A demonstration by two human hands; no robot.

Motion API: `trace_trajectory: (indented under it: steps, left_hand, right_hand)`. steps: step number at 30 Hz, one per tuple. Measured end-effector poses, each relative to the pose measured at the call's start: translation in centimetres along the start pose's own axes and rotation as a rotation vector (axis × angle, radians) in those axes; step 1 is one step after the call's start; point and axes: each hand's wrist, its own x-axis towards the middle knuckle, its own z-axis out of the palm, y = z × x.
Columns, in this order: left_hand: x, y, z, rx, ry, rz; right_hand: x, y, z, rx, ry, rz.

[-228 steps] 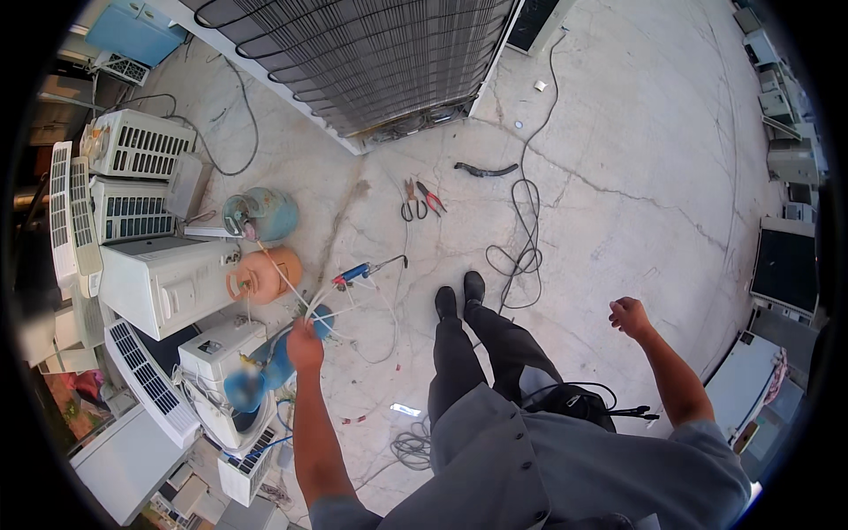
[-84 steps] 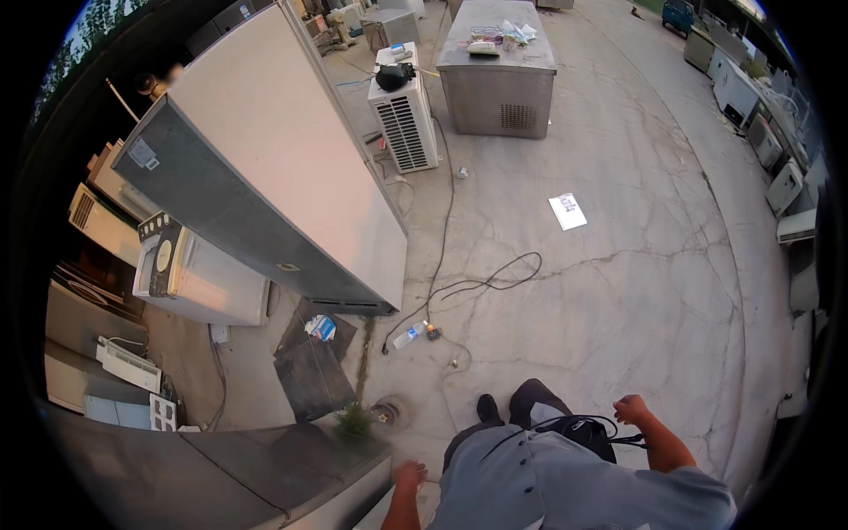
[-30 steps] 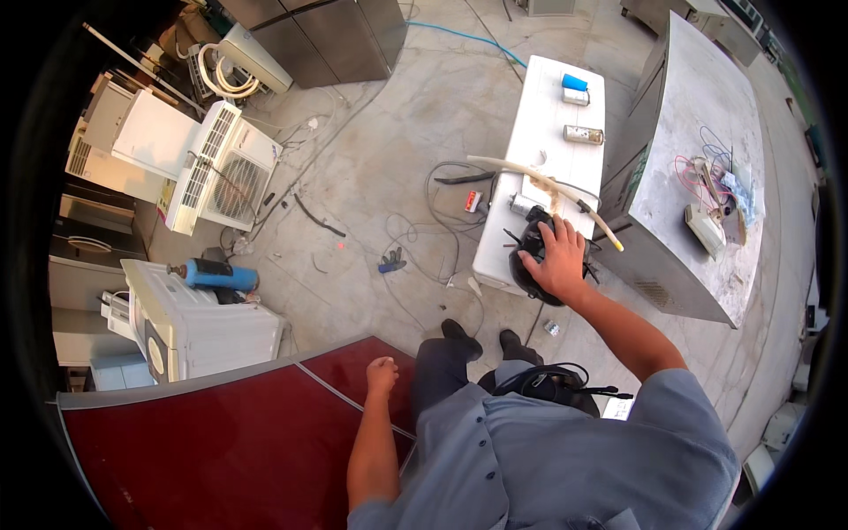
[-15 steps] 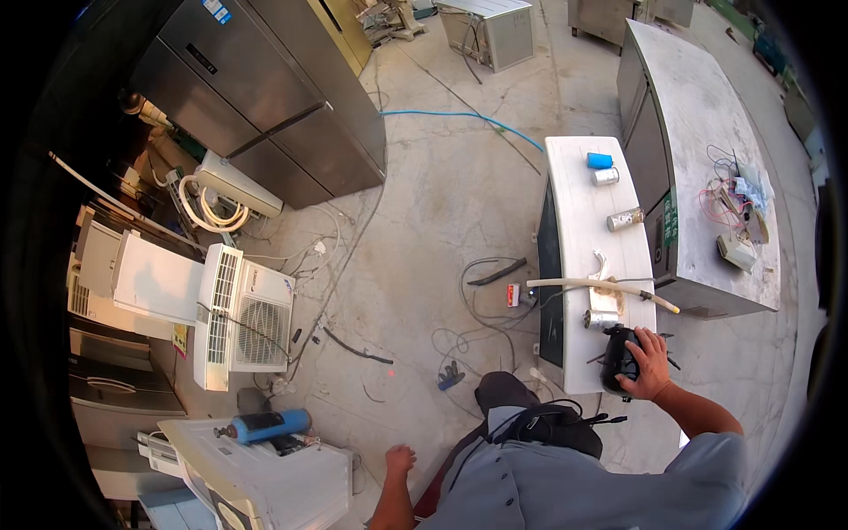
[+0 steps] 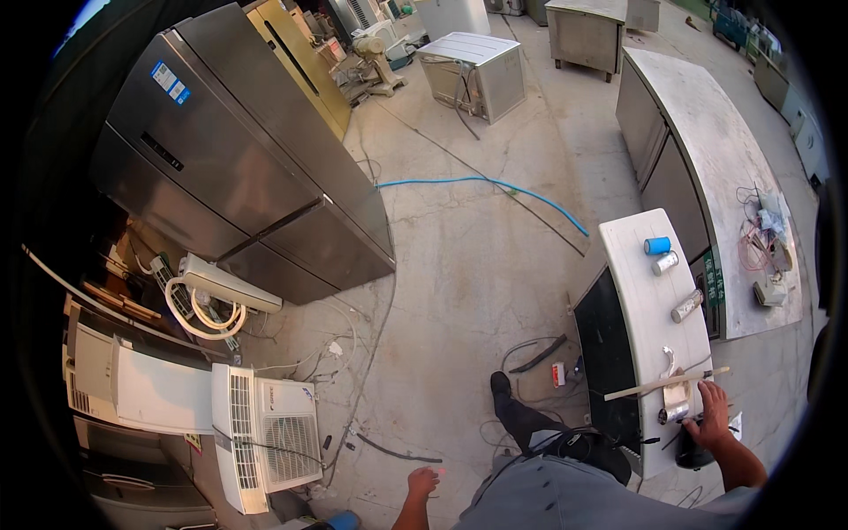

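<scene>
My right hand (image 5: 712,421) is over the near end of a white appliance casing (image 5: 649,331), fingers stretched out and apart. Under its palm and wrist is a rounded black compressor (image 5: 694,452), partly hidden; whether the hand touches it I cannot tell. Just past the fingertips, a pale tube (image 5: 645,387) lies across the casing. Beside it are a metal bracket (image 5: 669,360) and a silver cylinder (image 5: 674,410). Farther along stand or lie a blue capacitor (image 5: 656,246) and silver capacitors (image 5: 686,306). My left hand (image 5: 423,481) hangs low over the floor, fingers curled, with nothing visible in it.
A steel worktable (image 5: 733,168) with wires and parts stands at the right. On the left are a large grey refrigerator (image 5: 238,150) and an air-conditioner outdoor unit (image 5: 290,433). A blue hose (image 5: 459,180) and dark cables (image 5: 397,452) cross the concrete floor.
The view has swung, so the casing sits lower and farther right. My right hand has spread from its hold on the compressor, fingers now reaching toward the tube. My left hand remains curled.
</scene>
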Motion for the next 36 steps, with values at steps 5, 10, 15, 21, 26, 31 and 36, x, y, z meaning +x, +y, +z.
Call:
trace_trajectory:
  steps: [5,10,15,21,26,31,36]
  left_hand:
    - [9.9,3.1,-7.1,0.013,-0.631,0.046]
    - [16.2,12.7,-7.8,-0.553,-0.49,0.062]
    - [19.9,22.2,-1.5,0.361,-0.016,0.33]
    - [26.2,38.0,-0.3,0.409,-0.091,0.522]
    - [34.1,56.4,-4.5,0.897,-0.17,0.802]
    - [32.4,83.7,2.9,-0.221,-0.009,0.19]
    - [38.3,93.2,5.2,-0.266,0.014,0.146]
  right_hand:
    - [18.1,-7.6,3.9,0.17,-0.085,0.048]
    - [39.0,-16.7,5.3,0.335,-0.056,-0.036]
    - [57.3,-21.4,9.6,0.411,-0.261,-0.001]
    - [68.1,-18.1,15.9,0.152,-0.543,0.232]
    - [72.4,-16.3,21.2,0.498,-0.464,0.562]
    - [74.4,-14.6,25.5,0.784,-0.546,1.18]
    - [90.3,-16.4,26.0,0.648,-0.888,0.995]
